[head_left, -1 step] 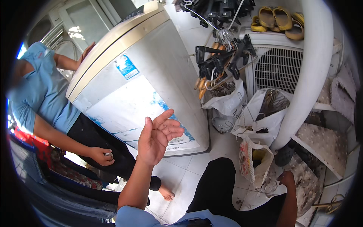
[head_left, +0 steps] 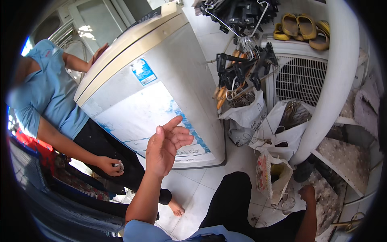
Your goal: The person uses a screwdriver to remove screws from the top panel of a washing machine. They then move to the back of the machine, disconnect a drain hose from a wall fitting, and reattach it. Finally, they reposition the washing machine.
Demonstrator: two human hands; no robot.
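My left hand point(head_left: 167, 147) is raised in front of the washing machine point(head_left: 201, 80), palm turned up, thumb and index finger apart and the other fingers loosely bent. It holds nothing. The machine is pale grey with a cream top and blue-and-white stickers, and it looks tilted in this view. Low at the right, my right hand point(head_left: 307, 192) is beside my knee, close to a patterned shopping bag point(head_left: 264, 177). Its fingers are curled, and whatever they hold, if anything, cannot be made out.
Another person in a blue shirt point(head_left: 56, 88) stands at left, one hand on the machine's top, the other around a small object. Hangers point(head_left: 244, 68), white bags of hangers point(head_left: 250, 111), yellow shoes point(head_left: 300, 26), an outdoor fan unit point(head_left: 300, 76) and a white pipe point(head_left: 338, 80) are at right.
The view has shifted slightly, so the machine and hangers appear a little further right and lower. My left fingers are a little more bent, the index finger still extended.
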